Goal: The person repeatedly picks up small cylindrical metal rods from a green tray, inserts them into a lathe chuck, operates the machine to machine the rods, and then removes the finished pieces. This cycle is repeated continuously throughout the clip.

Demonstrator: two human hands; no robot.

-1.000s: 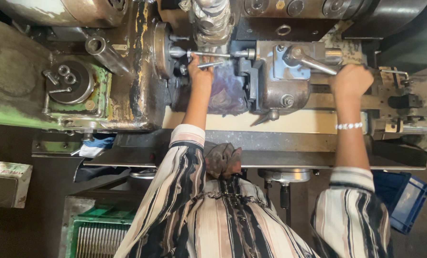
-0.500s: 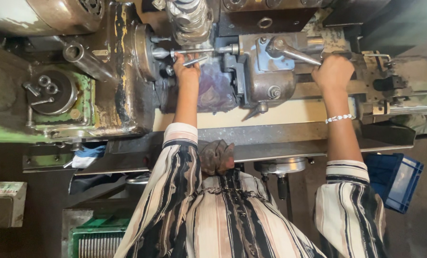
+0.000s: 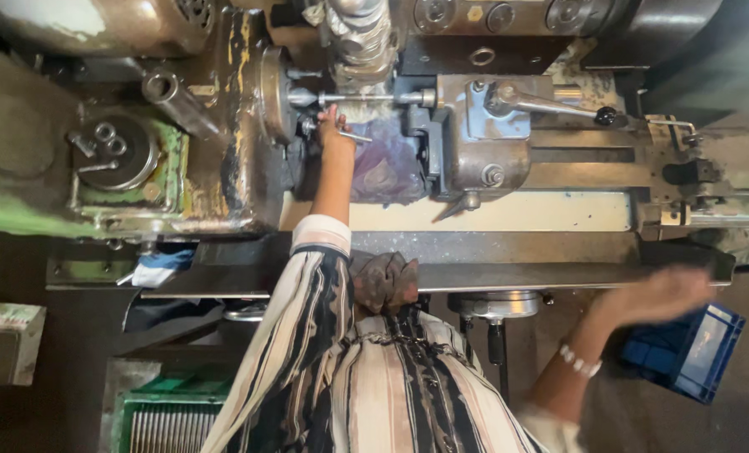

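Note:
My left hand (image 3: 332,132) reaches into the lathe just right of the round chuck (image 3: 272,82). Its fingers pinch a thin metal pin (image 3: 356,136) that sticks out to the right, below the bright bar (image 3: 366,98) held in the chuck. A purple plastic sheet (image 3: 387,168) lies under the hand. My right hand (image 3: 655,295) is blurred, low at the right in front of the machine bed, fingers stretched out and holding nothing. It hovers over a blue crate (image 3: 685,352). A beaded bracelet (image 3: 577,361) is on its wrist.
A grey slide block (image 3: 475,147) with a long lever (image 3: 551,105) sits right of the bar. The pale bed rail (image 3: 517,211) runs across the middle. A dark rag (image 3: 383,281) lies on the front ledge. A green crate (image 3: 169,411) and a box (image 3: 5,340) stand lower left.
My right hand has let go of the lever on the slide block and dropped down toward the blue crate. My left hand stays at the chuck with the pin.

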